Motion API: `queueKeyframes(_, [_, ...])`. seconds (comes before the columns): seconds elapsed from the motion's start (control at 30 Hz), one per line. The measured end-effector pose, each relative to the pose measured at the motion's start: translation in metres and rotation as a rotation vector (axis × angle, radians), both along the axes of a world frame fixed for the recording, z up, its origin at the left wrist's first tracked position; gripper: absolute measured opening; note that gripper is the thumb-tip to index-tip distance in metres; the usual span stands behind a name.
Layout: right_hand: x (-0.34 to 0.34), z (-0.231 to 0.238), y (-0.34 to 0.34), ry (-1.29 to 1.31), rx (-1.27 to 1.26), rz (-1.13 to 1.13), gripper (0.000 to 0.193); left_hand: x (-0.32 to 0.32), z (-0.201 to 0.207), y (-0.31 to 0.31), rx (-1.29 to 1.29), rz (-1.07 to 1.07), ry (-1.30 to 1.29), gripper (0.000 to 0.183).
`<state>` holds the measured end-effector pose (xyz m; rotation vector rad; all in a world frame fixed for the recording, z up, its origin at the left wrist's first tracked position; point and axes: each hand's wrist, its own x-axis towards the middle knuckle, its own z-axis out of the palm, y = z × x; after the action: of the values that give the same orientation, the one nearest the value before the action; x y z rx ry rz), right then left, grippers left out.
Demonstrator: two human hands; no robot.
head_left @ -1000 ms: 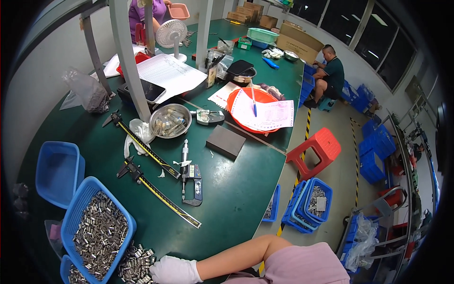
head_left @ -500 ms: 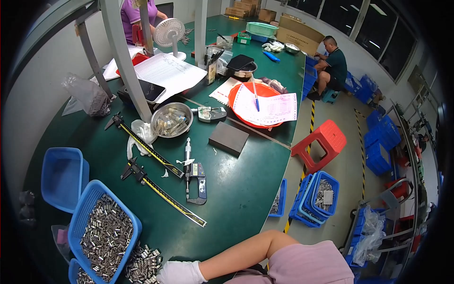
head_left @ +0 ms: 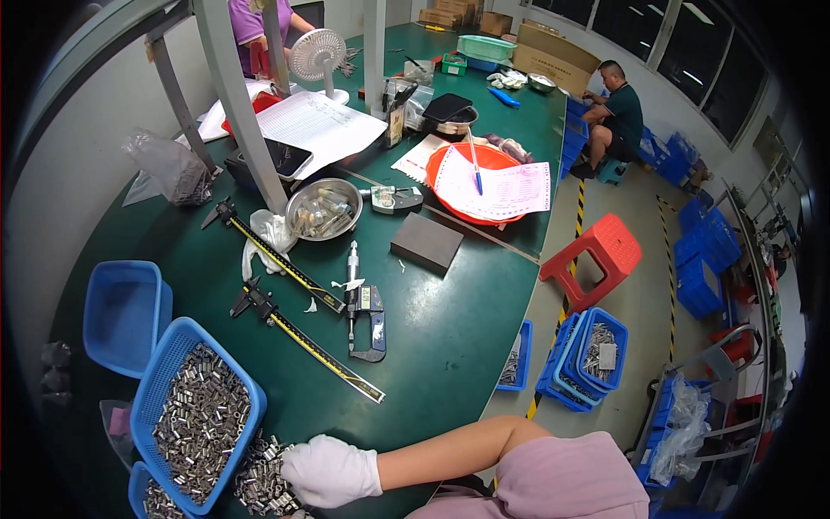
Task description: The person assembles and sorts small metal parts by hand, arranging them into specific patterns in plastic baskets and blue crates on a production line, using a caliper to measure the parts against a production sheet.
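My right hand (head_left: 330, 471), in a white glove, reaches in from the lower right with its fingers curled. It rests at the right edge of a loose pile of small metal parts (head_left: 262, 474) on the green table (head_left: 415, 346). What the fingers hold, if anything, is hidden. Left of the pile stands a blue perforated basket (head_left: 251, 381) with many similar metal parts (head_left: 199, 419) in it. A smaller blue bin (head_left: 136, 489) with more parts shows at the lower edge. My left hand cannot be made out.
Two calipers (head_left: 285, 259) (head_left: 316, 346), a digital micrometer (head_left: 370, 324), a dark block (head_left: 426, 244) and a steel bowl (head_left: 324, 209) lie ahead. An empty blue bin (head_left: 125, 316) stands left. A red stool (head_left: 596, 259) and blue crates (head_left: 584, 359) stand on the floor. Two people sit farther off.
My right hand has risen a little from the lower edge and shows more fully, its fingers curled by the pile. The whole view has shifted slightly.
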<state>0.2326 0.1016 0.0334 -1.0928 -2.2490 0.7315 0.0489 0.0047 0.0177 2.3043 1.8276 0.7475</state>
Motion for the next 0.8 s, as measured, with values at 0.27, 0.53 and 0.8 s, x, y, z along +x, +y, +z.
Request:
queueKeyframes(0.27, [-0.008,-0.011,-0.007,-0.034,0.030,-0.012,0.010,0.011,0.009,0.002,0.000,0.029,-0.003,0.013])
queueKeyframes(0.53, [-0.008,-0.012,-0.007,-0.037,0.031,-0.001,0.010,0.007,0.005,0.001,-0.055,0.012,-0.070,0.017])
queueKeyframes(0.8, [-0.016,-0.016,-0.010,-0.092,0.051,-0.048,0.011,0.019,0.008,0.003,-0.035,-0.144,-0.022,0.018])
